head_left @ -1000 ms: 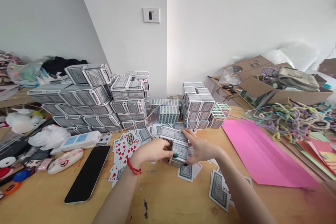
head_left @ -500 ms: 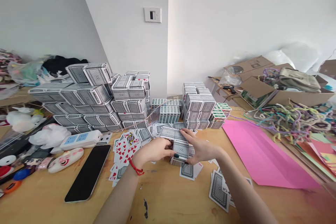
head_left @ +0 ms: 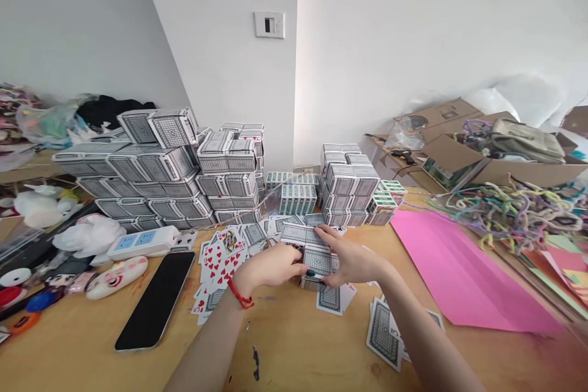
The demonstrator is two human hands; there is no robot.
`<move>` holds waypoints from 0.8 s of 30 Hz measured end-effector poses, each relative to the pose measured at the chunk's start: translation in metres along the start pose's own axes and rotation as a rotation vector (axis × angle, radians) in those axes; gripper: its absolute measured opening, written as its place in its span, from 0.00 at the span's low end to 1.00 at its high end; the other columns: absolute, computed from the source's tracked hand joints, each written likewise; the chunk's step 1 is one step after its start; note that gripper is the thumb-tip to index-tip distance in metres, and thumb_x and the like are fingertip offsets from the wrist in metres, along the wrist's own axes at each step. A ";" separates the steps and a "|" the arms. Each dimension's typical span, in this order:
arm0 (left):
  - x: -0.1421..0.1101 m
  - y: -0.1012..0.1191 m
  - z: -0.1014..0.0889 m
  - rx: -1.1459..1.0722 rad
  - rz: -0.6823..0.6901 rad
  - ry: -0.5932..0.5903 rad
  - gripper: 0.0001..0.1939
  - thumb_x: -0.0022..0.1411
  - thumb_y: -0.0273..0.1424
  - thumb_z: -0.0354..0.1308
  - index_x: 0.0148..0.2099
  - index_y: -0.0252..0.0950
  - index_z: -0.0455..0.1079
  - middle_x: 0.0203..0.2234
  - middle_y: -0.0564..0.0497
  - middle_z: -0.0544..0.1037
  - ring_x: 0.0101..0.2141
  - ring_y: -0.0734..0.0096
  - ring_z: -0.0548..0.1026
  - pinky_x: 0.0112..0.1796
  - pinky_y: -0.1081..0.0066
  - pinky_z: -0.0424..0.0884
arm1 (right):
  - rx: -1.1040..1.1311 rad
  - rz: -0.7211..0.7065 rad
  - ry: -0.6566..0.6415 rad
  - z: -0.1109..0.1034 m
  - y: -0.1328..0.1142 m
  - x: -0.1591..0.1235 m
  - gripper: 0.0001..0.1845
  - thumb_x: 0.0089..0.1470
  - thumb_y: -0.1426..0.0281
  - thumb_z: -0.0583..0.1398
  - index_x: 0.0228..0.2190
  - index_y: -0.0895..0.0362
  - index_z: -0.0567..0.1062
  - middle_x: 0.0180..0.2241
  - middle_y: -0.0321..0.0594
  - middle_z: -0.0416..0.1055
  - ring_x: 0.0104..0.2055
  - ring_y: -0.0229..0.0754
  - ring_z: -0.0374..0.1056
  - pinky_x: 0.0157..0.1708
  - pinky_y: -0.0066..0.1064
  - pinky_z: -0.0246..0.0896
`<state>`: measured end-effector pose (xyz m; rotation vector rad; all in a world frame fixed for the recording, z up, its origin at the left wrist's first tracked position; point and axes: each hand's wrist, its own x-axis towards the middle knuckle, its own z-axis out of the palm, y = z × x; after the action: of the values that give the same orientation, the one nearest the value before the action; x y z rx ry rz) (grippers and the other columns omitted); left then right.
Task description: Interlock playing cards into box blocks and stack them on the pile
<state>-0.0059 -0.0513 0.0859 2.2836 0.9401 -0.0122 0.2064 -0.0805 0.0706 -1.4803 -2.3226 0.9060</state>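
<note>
By the left hand (head_left: 271, 266), half-curled, the near left edge of 2 grey-patterned, box-shaped playing-card blocks (head_left: 318, 261) is gripped on the brown wooden table (head_left: 285, 343); alignment seems underway. Their right side's clasped by the wide-spread right hand (head_left: 356, 262). Gentle, even pressure seems called for.

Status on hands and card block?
Left hand and right hand both on card block. Loose cards around it; phone off to the left.
</note>
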 end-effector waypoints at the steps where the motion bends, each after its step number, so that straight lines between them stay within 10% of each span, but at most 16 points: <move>1: 0.000 0.001 0.000 0.008 0.005 0.007 0.17 0.57 0.40 0.46 0.25 0.35 0.66 0.21 0.53 0.71 0.22 0.74 0.65 0.24 0.75 0.58 | 0.004 -0.017 0.011 0.001 0.000 0.000 0.56 0.32 0.64 0.64 0.59 0.59 0.43 0.61 0.52 0.37 0.58 0.53 0.48 0.54 0.39 0.49; 24: 0.001 -0.004 -0.003 -0.118 0.029 -0.098 0.14 0.44 0.23 0.55 0.36 0.35 0.72 0.32 0.50 0.78 0.32 0.67 0.73 0.29 0.74 0.64 | 0.274 -0.143 -0.016 -0.007 0.008 0.000 0.54 0.34 0.69 0.65 0.58 0.50 0.42 0.58 0.44 0.36 0.56 0.47 0.49 0.44 0.33 0.63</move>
<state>-0.0085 -0.0469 0.0855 2.1678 0.8351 -0.0542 0.2159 -0.0750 0.0707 -1.1857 -2.1767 1.1453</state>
